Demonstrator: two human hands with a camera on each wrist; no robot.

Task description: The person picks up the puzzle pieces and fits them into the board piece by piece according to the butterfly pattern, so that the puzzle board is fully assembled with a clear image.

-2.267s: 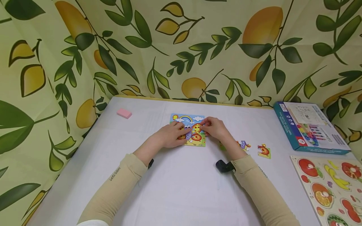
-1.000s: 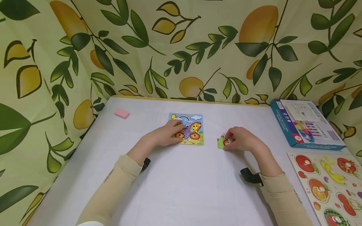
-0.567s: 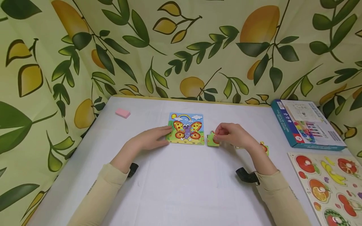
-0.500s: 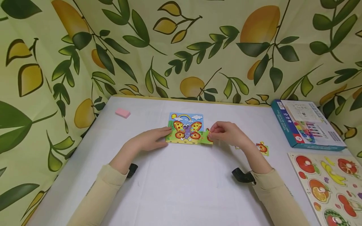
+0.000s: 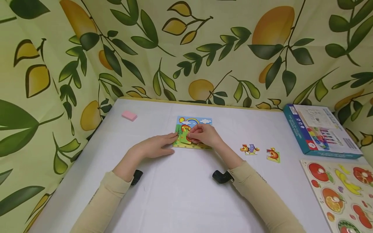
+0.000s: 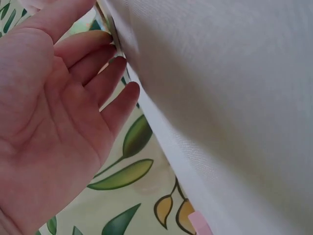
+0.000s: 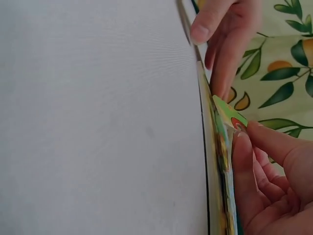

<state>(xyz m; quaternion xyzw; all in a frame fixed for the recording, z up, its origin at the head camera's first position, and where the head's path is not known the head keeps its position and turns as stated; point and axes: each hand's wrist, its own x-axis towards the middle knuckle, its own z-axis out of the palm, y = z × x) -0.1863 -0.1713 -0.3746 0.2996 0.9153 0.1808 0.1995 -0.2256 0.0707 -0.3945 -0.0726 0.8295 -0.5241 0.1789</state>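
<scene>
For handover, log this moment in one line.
right hand: pinches puzzle piece over picture board | left hand: at board's left edge | loose at right: purple piece, red swirl piece

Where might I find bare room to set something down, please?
Bare cloth lies between the left sleeve and right sleeve; another patch separates the pink block from the puzzle board. The board is crowded by the left hand and right hand, and the right side by loose pieces, a box and a fruit board.

Puzzle (image 5: 205, 121), pink block (image 5: 129, 115), box (image 5: 323, 130) on white tabletop (image 5: 180, 194)
</scene>
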